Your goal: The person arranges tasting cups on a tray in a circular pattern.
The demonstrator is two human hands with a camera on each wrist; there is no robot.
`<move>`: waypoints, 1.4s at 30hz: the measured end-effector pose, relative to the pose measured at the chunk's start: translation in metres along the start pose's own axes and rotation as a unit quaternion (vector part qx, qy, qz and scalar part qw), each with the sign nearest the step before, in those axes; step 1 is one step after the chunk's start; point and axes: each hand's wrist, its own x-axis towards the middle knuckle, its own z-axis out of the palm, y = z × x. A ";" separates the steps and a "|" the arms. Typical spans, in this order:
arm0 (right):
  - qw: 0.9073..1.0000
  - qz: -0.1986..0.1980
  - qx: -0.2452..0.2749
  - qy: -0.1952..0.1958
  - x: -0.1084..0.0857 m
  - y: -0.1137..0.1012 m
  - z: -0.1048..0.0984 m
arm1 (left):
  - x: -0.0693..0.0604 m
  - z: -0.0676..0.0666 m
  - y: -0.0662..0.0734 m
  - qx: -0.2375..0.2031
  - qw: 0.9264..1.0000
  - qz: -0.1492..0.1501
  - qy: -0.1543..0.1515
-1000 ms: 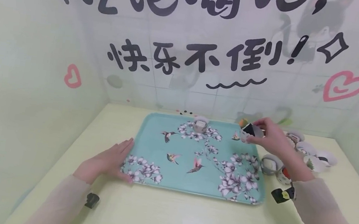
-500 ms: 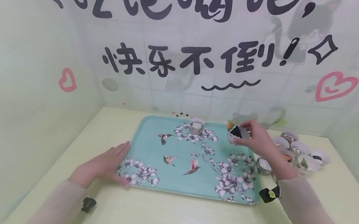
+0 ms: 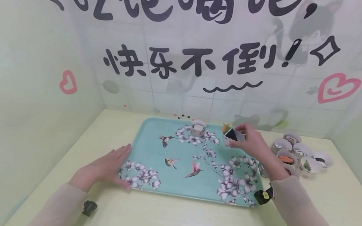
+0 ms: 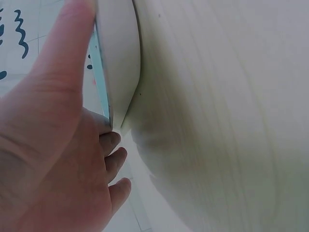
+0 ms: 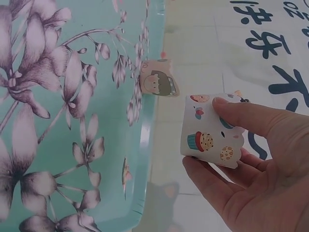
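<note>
My right hand (image 3: 252, 139) pinches a small paper baking cup (image 5: 210, 128) printed with cupcakes. In the head view, a black wedge-shaped piece and something orange and green show at its top. It is above the back right part of a turquoise tray (image 3: 151, 139) with flowers and birds. Another paper cup (image 3: 198, 128), holding something white, stands near the tray's back edge; the right wrist view shows a cartoon face on it. My left hand (image 3: 104, 166) rests at the tray's front left corner, fingers straight along the left side and thumb (image 4: 63, 53) at the front edge.
Several filled paper cups (image 3: 307, 165) cluster on the pale table (image 3: 169, 219) right of the tray, one with an orange piece (image 3: 285, 159). My right forearm partly hides the nearest ones. A printed wall (image 3: 182, 102) rises directly behind the table.
My right hand has carried the paper cup leftward over the tray, nearer the standing cup. My left hand stays at the tray's corner. The head view has shifted slightly.
</note>
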 end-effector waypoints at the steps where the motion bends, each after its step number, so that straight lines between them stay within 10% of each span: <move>1: 1.000 -0.001 0.003 0.000 0.000 0.000 0.001 | 0.000 0.000 0.000 0.001 1.000 0.000 0.000; 42: 0.999 0.030 0.037 0.004 0.049 -0.005 0.050 | -0.001 -0.005 0.004 0.001 1.000 -0.001 -0.006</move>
